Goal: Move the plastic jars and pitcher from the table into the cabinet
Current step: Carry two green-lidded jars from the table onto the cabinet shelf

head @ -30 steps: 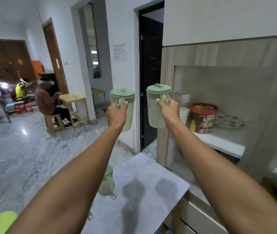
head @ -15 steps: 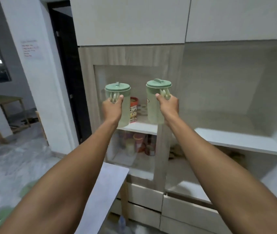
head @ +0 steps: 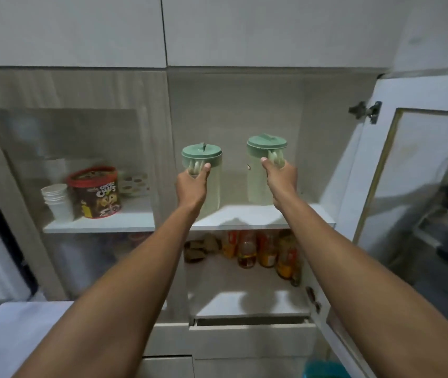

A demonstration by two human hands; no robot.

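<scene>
Both arms reach into the open right compartment of the cabinet. My left hand (head: 192, 186) grips the handle of a pale green plastic jar with a darker green lid (head: 202, 156). My right hand (head: 281, 181) grips the handle of a matching jar (head: 258, 170). Both jars are upright over the white upper shelf (head: 247, 216); the right one looks down on it or just above, the left one's base is hidden by my wrist. Whether either jar is the pitcher is unclear.
The cabinet door (head: 419, 203) stands open at right. Behind the left glass door sit a chocolate cereal tub (head: 96, 192) and stacked white cups (head: 56, 201). Bottles (head: 261, 251) crowd the lower shelf. The table corner (head: 12, 331) is at bottom left, drawers below.
The view has swung right from the room to face the cabinet. Both hands have carried the jars forward into the open right compartment and lowered them toward the upper shelf.
</scene>
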